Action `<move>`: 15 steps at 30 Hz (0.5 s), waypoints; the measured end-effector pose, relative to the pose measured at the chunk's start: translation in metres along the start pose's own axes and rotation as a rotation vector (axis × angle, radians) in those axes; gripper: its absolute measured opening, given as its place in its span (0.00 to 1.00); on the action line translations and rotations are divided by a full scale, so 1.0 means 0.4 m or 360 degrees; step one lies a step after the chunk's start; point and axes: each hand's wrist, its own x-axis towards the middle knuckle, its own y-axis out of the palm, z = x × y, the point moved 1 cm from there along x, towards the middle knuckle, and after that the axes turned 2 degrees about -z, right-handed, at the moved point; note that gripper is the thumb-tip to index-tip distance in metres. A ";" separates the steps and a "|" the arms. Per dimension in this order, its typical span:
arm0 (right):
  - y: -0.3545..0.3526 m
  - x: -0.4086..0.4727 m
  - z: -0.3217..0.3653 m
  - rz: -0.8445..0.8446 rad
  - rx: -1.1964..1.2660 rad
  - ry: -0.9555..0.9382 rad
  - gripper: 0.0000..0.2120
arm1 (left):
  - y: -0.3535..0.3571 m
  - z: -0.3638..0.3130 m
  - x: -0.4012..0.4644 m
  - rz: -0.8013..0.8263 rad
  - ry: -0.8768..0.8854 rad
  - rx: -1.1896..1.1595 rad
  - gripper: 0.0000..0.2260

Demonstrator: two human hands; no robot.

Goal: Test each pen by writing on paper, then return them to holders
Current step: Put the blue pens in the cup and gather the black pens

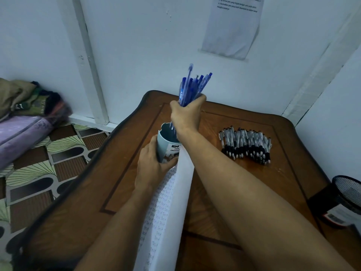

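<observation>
My right hand (185, 114) grips a thick bundle of blue pens (192, 85), upright, their lower tips reaching into the mouth of a pale blue cylindrical holder (166, 141). My left hand (151, 165) holds that holder by its side on the wooden table (121, 173). A sheet of paper (170, 208) covered in repeated handwritten "Test" lies under my arms, its right part curled up. A row of several black-and-white pens (247, 145) lies on the table to the right.
A black mesh holder (349, 192) with a label stands at the table's right edge. White walls close in behind and to the right, with a printed sheet (232, 26) taped up. Folded bedding (25, 118) lies on the patterned floor at left.
</observation>
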 end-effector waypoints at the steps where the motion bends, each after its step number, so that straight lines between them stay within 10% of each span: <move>1: 0.005 -0.005 -0.003 0.0053 -0.0007 -0.0024 0.22 | 0.001 0.003 -0.001 -0.0008 0.0002 0.0012 0.39; 15: -0.012 -0.028 -0.039 0.0413 -0.0163 -0.0210 0.31 | 0.000 0.014 0.010 0.0002 -0.0002 0.0029 0.41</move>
